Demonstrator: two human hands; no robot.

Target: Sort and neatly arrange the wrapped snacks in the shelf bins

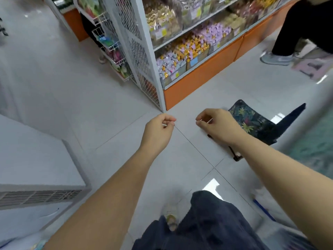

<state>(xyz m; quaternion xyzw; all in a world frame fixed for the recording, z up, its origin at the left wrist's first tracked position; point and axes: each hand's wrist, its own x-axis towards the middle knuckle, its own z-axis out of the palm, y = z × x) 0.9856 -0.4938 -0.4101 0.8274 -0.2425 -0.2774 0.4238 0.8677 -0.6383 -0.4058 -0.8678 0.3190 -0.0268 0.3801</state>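
Note:
Wrapped snacks fill clear shelf bins on the white shelving ahead: a purple and yellow mix lowest and nearest, orange ones beside them, purple ones further right. Both my hands hang over the floor, well short of the shelf. My left hand is curled, thumb pressed to the fingers. My right hand is pinched the same way. A tiny pale sliver shows at each set of fingertips; I cannot tell what it is.
A white mesh end panel with hanging wire racks caps the shelf. A floral-cushioned stool stands behind my right hand. A white freezer chest is at left. Another person's leg and shoe are at upper right.

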